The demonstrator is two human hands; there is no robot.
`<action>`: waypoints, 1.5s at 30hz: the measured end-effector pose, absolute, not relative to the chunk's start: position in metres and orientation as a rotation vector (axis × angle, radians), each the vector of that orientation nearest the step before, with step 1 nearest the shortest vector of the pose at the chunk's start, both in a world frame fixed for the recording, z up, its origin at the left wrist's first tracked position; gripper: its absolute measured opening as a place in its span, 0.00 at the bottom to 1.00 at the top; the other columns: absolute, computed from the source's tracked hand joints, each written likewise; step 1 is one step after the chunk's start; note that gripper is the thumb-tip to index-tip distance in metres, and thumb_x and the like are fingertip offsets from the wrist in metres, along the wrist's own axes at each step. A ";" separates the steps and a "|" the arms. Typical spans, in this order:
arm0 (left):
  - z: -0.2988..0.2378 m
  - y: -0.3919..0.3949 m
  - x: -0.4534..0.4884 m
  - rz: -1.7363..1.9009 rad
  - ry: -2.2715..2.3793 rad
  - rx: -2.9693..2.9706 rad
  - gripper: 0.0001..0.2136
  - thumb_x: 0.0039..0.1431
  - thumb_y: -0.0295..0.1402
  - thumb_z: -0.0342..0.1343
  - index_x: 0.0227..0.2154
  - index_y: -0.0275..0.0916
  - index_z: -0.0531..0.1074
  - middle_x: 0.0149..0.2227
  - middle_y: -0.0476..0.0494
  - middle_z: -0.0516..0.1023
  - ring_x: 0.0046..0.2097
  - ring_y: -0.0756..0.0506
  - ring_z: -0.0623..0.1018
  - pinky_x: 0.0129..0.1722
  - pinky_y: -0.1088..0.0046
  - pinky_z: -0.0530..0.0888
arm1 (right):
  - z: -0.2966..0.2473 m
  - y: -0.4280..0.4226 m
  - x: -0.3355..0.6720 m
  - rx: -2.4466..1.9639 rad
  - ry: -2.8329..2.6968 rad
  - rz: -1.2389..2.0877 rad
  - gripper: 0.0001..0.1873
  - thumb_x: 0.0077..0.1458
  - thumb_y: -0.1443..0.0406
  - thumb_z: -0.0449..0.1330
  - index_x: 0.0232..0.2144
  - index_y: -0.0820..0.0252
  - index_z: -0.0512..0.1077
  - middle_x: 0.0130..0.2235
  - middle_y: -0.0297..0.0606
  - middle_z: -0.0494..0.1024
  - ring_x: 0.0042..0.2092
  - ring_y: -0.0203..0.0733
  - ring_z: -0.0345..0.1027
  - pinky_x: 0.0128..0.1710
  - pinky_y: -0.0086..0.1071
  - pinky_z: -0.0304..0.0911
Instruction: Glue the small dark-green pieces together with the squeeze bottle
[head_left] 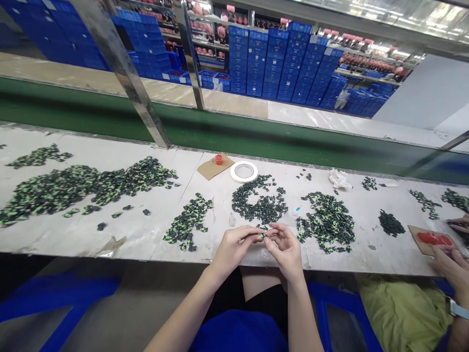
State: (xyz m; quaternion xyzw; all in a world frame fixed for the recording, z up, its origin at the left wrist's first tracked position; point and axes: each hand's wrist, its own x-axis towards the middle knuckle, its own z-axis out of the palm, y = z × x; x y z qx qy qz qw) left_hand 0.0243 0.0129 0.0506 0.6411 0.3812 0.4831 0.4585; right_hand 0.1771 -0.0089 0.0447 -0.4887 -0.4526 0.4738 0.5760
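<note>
My left hand (234, 247) and my right hand (285, 247) meet over the front edge of the bench, fingertips pinched together. Between them is a small dark piece with a bright green spot (263, 235), mostly covered by the fingers. Just beyond my hands lies a ring-shaped heap of small plain dark pieces (256, 211). Dark pieces with green marks form a heap (191, 218) to the left and a bigger heap (331, 222) to the right. A small blue-tipped item (297, 209) rests near my right fingers.
A roll of white tape (244, 172) and a red cup (219, 159) on cardboard (209, 169) stand at the back. Crumpled white paper (340, 179) lies right of them. A large green-marked heap (69, 188) spreads left. A co-worker's hand (452, 261) is at far right, beside red material (435, 238).
</note>
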 end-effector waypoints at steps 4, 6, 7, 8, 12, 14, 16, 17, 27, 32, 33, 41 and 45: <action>0.053 0.014 0.022 1.193 0.874 1.694 0.09 0.61 0.28 0.53 0.36 0.38 0.79 0.31 0.43 0.82 0.31 0.48 0.81 0.33 0.74 0.79 | 0.047 -0.011 0.179 -1.155 -1.055 1.126 0.18 0.42 0.62 0.69 0.37 0.57 0.73 0.29 0.35 0.76 0.32 0.37 0.72 0.36 0.31 0.71; 0.051 0.014 0.022 1.203 0.843 1.766 0.09 0.61 0.27 0.52 0.36 0.38 0.78 0.31 0.43 0.82 0.31 0.48 0.81 0.33 0.75 0.79 | 0.046 -0.011 0.178 -1.158 -1.030 1.128 0.17 0.41 0.62 0.69 0.36 0.57 0.72 0.27 0.32 0.75 0.31 0.36 0.72 0.36 0.30 0.71; 0.050 0.014 0.022 1.209 0.829 1.802 0.10 0.61 0.26 0.51 0.37 0.38 0.78 0.31 0.43 0.82 0.31 0.49 0.80 0.33 0.75 0.78 | 0.045 -0.011 0.178 -1.159 -1.017 1.125 0.17 0.40 0.63 0.70 0.35 0.57 0.72 0.26 0.31 0.74 0.30 0.36 0.72 0.36 0.30 0.71; 0.049 0.014 0.021 1.215 0.820 1.836 0.11 0.61 0.26 0.50 0.37 0.38 0.78 0.31 0.43 0.82 0.31 0.49 0.80 0.33 0.75 0.78 | 0.043 -0.010 0.177 -1.161 -1.007 1.120 0.16 0.40 0.63 0.70 0.33 0.57 0.71 0.25 0.31 0.73 0.30 0.35 0.71 0.36 0.30 0.71; 0.043 0.013 0.021 1.177 0.853 1.911 0.12 0.61 0.25 0.49 0.37 0.38 0.78 0.33 0.41 0.82 0.34 0.47 0.81 0.35 0.74 0.78 | 0.036 -0.010 0.177 -1.179 -1.025 1.102 0.15 0.39 0.63 0.69 0.31 0.57 0.70 0.24 0.30 0.72 0.29 0.35 0.70 0.35 0.30 0.71; 0.040 0.011 0.022 1.122 0.862 1.921 0.13 0.62 0.26 0.48 0.38 0.38 0.78 0.34 0.40 0.82 0.35 0.47 0.81 0.36 0.73 0.78 | 0.032 -0.011 0.180 -1.201 -1.064 1.109 0.15 0.40 0.63 0.69 0.32 0.57 0.71 0.24 0.30 0.73 0.30 0.36 0.71 0.36 0.31 0.71; 0.039 0.009 0.023 1.035 0.855 1.922 0.13 0.63 0.28 0.47 0.38 0.38 0.78 0.35 0.40 0.82 0.35 0.46 0.81 0.37 0.73 0.78 | 0.029 -0.015 0.185 -1.227 -1.126 1.140 0.14 0.41 0.63 0.68 0.33 0.58 0.72 0.26 0.32 0.74 0.31 0.37 0.73 0.37 0.32 0.72; 0.040 0.009 0.023 0.976 0.853 1.920 0.13 0.63 0.29 0.47 0.40 0.39 0.77 0.35 0.41 0.82 0.35 0.46 0.81 0.37 0.72 0.78 | 0.027 -0.017 0.189 -1.243 -1.158 1.155 0.14 0.42 0.62 0.68 0.33 0.58 0.72 0.26 0.33 0.74 0.31 0.38 0.73 0.36 0.33 0.72; 0.019 0.020 -0.055 0.988 1.599 2.224 0.10 0.60 0.34 0.52 0.40 0.40 0.76 0.40 0.38 0.80 0.49 0.35 0.74 0.48 0.52 0.71 | 0.034 -0.018 0.256 -1.718 -0.922 0.230 0.29 0.46 0.49 0.63 0.46 0.61 0.69 0.43 0.48 0.74 0.44 0.50 0.68 0.45 0.47 0.65; 0.004 0.022 -0.084 0.888 1.793 2.351 0.09 0.60 0.31 0.51 0.32 0.43 0.77 0.34 0.40 0.80 0.44 0.35 0.73 0.40 0.56 0.70 | 0.022 0.003 0.251 -1.823 -1.308 -0.006 0.36 0.46 0.40 0.59 0.47 0.60 0.71 0.48 0.52 0.71 0.54 0.60 0.53 0.53 0.54 0.52; 0.003 0.023 -0.086 0.877 1.800 2.363 0.10 0.60 0.30 0.50 0.31 0.43 0.77 0.34 0.40 0.80 0.44 0.35 0.73 0.39 0.58 0.69 | 0.017 0.008 0.247 -1.820 -1.353 -0.005 0.35 0.46 0.40 0.59 0.47 0.60 0.71 0.48 0.52 0.71 0.53 0.60 0.52 0.53 0.54 0.51; 0.017 0.030 -0.066 0.832 1.639 2.321 0.07 0.60 0.28 0.52 0.33 0.43 0.76 0.36 0.43 0.80 0.45 0.39 0.71 0.41 0.61 0.67 | 0.016 0.026 0.230 -1.675 -1.359 0.160 0.23 0.52 0.47 0.58 0.39 0.59 0.68 0.48 0.51 0.71 0.55 0.56 0.55 0.54 0.53 0.53; 0.023 0.022 -0.028 0.839 1.342 2.277 0.07 0.60 0.26 0.54 0.36 0.42 0.76 0.36 0.46 0.80 0.43 0.42 0.73 0.43 0.63 0.68 | 0.023 0.015 0.225 -1.508 -1.190 0.588 0.21 0.49 0.52 0.63 0.39 0.58 0.64 0.42 0.46 0.77 0.44 0.48 0.70 0.44 0.43 0.65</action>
